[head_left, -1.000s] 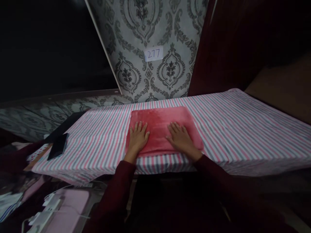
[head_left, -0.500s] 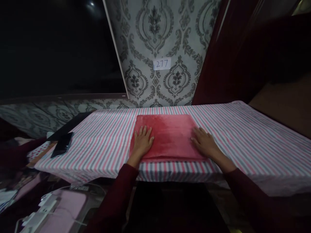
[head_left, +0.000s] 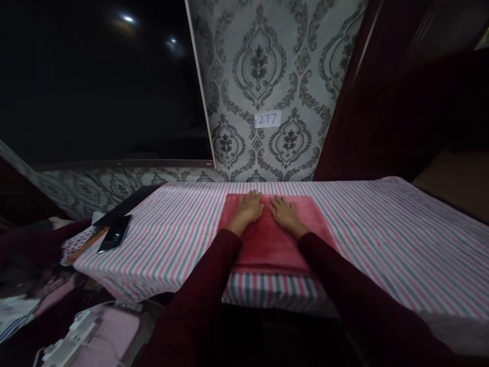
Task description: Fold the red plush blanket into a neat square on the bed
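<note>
A folded red cloth (head_left: pixel 267 244) lies flat near the front edge of a table covered by a pink, grey and white striped sheet (head_left: pixel 382 234). My left hand (head_left: pixel 249 208) rests palm down on the far part of the cloth, fingers stretched out. My right hand (head_left: pixel 283 211) lies flat beside it, fingers extended, almost touching the left hand. Both arms wear dark red sleeves. Neither hand holds anything.
A dark phone (head_left: pixel 113 234) lies at the left end of the table beside a black flat object (head_left: pixel 126 203). A paper label reading 277 (head_left: pixel 267 119) is stuck on the patterned wall behind. Clutter and a white power strip (head_left: pixel 69 341) sit low at the left.
Both hands have slid from the cloth's near side edges to its far middle, coming together. The view has tilted up and moved closer.
</note>
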The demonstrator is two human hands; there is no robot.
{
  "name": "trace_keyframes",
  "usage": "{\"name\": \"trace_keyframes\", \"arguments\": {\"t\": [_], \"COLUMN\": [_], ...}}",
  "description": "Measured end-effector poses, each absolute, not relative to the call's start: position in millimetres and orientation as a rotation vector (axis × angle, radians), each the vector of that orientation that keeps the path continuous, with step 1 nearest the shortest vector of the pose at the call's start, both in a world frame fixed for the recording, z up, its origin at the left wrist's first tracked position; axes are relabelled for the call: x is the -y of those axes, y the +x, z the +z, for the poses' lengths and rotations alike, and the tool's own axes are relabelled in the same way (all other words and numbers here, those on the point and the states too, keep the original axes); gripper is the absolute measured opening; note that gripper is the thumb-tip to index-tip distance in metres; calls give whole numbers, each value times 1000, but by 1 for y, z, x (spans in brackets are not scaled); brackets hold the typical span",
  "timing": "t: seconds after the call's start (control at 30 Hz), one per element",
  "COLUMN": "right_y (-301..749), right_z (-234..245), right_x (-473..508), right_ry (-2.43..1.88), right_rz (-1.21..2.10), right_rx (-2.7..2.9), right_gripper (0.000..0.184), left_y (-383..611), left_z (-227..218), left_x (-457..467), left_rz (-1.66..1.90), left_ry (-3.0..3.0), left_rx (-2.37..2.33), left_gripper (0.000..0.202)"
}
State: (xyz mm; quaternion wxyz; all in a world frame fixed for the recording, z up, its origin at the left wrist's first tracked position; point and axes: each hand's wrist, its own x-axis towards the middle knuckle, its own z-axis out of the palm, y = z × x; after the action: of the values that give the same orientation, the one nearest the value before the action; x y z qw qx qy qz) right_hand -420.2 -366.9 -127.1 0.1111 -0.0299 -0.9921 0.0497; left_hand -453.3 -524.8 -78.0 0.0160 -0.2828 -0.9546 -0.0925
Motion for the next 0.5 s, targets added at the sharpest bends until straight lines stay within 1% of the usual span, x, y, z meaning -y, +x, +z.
{"name": "trace_keyframes", "arguments": {"t": [0.1, 0.23, 0.33, 0.5], "right_y": [-417, -415, -416, -417], "right_z": [-146, -155, -157, -159], "right_x": [371, 371, 371, 371], "right_ry": [-123, -108, -115, -97], "right_rz": [94, 100, 119, 140], "right_rx": [2857, 2803, 2774, 2745], "right_gripper": [55, 54, 54, 54], "left_y": [-461, -461, -465, -487], "left_z": [-106, -134, -133, -118], "left_x": [522, 524, 526, 542], "left_rz": [-226, -164, -138, -81], "left_ry": [-921, -910, -917, -961], "left_rx": [2935, 2866, 2898, 2961], "left_gripper": [58, 58, 59, 63]}}
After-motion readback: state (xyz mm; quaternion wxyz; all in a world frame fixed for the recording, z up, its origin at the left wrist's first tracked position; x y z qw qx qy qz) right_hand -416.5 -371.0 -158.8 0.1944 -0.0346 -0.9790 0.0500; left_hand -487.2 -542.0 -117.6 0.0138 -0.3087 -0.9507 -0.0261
